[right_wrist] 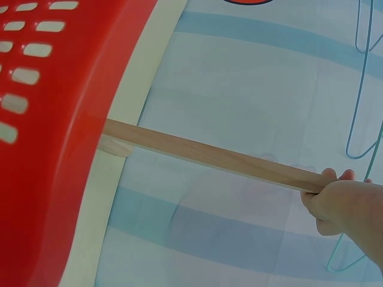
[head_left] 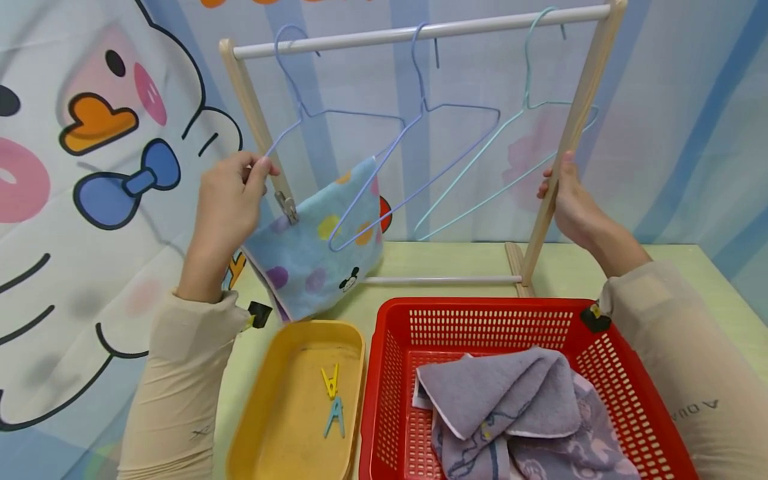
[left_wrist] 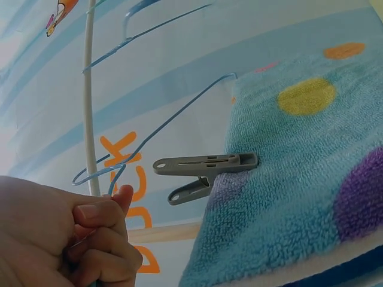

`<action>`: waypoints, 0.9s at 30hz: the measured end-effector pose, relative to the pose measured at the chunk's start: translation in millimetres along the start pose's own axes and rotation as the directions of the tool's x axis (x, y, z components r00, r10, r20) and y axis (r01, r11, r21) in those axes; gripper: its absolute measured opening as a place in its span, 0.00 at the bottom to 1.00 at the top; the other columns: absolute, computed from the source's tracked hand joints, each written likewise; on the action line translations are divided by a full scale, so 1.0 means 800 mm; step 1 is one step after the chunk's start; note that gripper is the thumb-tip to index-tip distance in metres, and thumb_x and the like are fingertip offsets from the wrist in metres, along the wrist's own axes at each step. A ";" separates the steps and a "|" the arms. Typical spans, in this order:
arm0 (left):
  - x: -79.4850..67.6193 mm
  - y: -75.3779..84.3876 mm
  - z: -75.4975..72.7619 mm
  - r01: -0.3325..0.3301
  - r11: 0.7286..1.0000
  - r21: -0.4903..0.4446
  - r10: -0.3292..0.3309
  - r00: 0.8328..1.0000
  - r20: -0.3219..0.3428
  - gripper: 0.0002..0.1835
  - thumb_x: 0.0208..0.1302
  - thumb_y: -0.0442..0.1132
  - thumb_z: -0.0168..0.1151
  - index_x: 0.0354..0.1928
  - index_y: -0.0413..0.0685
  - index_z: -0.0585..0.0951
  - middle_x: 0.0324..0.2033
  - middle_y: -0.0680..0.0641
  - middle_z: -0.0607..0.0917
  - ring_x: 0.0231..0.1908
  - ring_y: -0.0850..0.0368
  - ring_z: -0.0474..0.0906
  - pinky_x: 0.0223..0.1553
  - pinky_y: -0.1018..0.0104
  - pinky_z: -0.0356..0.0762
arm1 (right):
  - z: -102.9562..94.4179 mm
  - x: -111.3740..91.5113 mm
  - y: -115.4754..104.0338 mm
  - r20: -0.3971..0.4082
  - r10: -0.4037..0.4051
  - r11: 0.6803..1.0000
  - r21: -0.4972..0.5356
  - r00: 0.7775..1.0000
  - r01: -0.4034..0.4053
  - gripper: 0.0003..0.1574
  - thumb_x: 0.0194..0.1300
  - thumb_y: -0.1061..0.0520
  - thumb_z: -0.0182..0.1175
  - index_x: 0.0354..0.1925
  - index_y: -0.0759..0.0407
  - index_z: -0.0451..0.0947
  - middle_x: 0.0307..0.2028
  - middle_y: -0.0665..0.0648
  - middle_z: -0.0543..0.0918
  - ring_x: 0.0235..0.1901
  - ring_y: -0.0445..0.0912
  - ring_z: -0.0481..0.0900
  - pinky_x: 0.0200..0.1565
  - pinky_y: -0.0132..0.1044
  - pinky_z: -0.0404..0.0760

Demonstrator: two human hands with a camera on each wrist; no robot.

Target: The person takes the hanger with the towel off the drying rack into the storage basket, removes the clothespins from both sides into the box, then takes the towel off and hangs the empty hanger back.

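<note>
My left hand (head_left: 231, 200) pinches the wire of the left blue clothes hanger (head_left: 291, 73); its fingers are curled in the left wrist view. From that hanger drapes a light blue towel (head_left: 312, 273) with coloured dots. A grey clothespin (left_wrist: 206, 167) grips the towel's edge, just beside the left hand. My right hand (head_left: 579, 207) holds the right wooden post (head_left: 555, 173) of the drying rack, thumb on the near side. A second blue hanger (head_left: 420, 107) and a mint-green hanger (head_left: 527, 93) hang bare on the rack's white rod (head_left: 372, 38).
A red basket (head_left: 480, 307) in front holds crumpled grey-purple towels (head_left: 510, 400). Left of it, a yellow tray (head_left: 288, 400) contains a yellow clothespin (head_left: 331, 381) and a teal clothespin (head_left: 335, 417). A printed cloth backdrop (head_left: 468, 200) stands right behind the rack.
</note>
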State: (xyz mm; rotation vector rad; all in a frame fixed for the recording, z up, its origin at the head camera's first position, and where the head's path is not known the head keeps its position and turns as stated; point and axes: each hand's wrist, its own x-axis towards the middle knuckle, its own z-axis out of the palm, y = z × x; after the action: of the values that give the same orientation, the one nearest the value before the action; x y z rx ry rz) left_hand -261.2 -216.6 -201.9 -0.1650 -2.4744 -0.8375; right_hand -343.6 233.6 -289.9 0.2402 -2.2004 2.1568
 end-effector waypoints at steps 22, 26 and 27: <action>-0.025 0.015 -0.055 0.070 0.992 0.104 -0.062 0.995 -0.079 0.24 0.78 0.54 0.43 0.53 0.46 0.83 0.26 0.42 0.72 0.24 0.48 0.64 0.20 0.65 0.59 | -0.001 0.000 -0.001 0.001 -0.010 0.999 0.032 1.000 0.010 0.28 0.75 0.33 0.24 0.45 0.51 0.58 0.38 0.53 0.61 0.42 0.43 0.62 0.56 0.35 0.54; -0.038 0.017 -0.067 0.068 0.989 0.134 -0.058 0.995 -0.078 0.24 0.79 0.54 0.43 0.53 0.46 0.83 0.27 0.41 0.74 0.24 0.47 0.64 0.21 0.63 0.59 | -0.001 -0.001 -0.001 -0.007 -0.004 0.997 0.081 1.000 0.005 0.27 0.76 0.33 0.26 0.45 0.51 0.57 0.39 0.53 0.60 0.42 0.43 0.62 0.57 0.36 0.52; -0.042 0.018 -0.070 0.069 0.988 0.141 -0.059 0.995 -0.078 0.24 0.79 0.54 0.43 0.53 0.47 0.83 0.27 0.41 0.74 0.25 0.47 0.65 0.23 0.62 0.59 | -0.001 -0.001 -0.001 -0.011 -0.002 0.996 0.086 1.000 0.003 0.27 0.76 0.32 0.26 0.45 0.51 0.57 0.39 0.53 0.60 0.42 0.42 0.62 0.57 0.36 0.52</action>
State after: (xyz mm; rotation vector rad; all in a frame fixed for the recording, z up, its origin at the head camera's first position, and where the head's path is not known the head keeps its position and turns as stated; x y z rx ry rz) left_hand -204.4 -236.8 -173.8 -0.0036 -2.4703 -0.6754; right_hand -342.8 234.4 -289.4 0.2345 -2.1029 2.2484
